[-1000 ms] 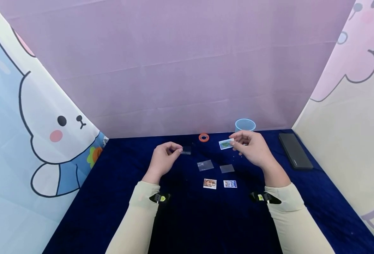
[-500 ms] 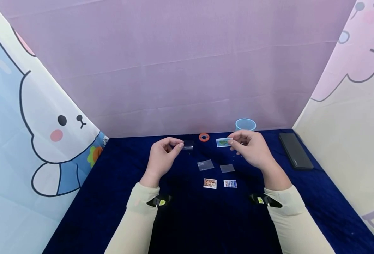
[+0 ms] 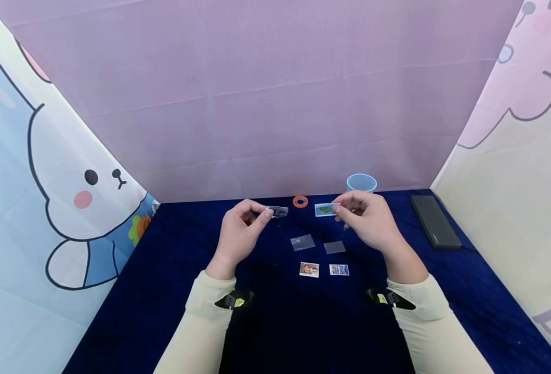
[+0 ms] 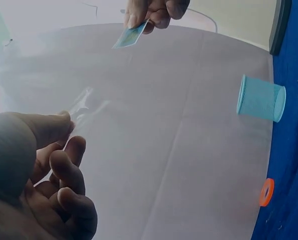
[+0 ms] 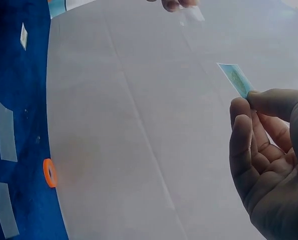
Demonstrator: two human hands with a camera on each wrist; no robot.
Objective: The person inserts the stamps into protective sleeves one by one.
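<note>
My left hand (image 3: 240,231) pinches a small clear plastic sleeve (image 3: 279,211) between thumb and forefinger. In the left wrist view the sleeve (image 4: 81,107) spreads into two thin leaves at its far end. To the right, my right hand (image 3: 371,221) pinches a stamp (image 3: 324,209) with a green and blue picture and a white border by its right end. The stamp (image 5: 235,77) points toward the sleeve, with a gap between them, and both are held up off the table. Two more stamps, one brown (image 3: 309,269) and one blue (image 3: 339,270), lie on the cloth.
Two flat clear sleeves, one on the left (image 3: 302,242) and one on the right (image 3: 335,248), lie on the dark blue cloth (image 3: 172,291). Behind are an orange ring (image 3: 300,201) and a light blue cup (image 4: 261,99). A black flat case (image 3: 435,222) lies at right.
My left hand has risen slightly, bringing the sleeve up and to the right and tilting it. My right hand has carried the stamp a little left, narrowing the gap.
</note>
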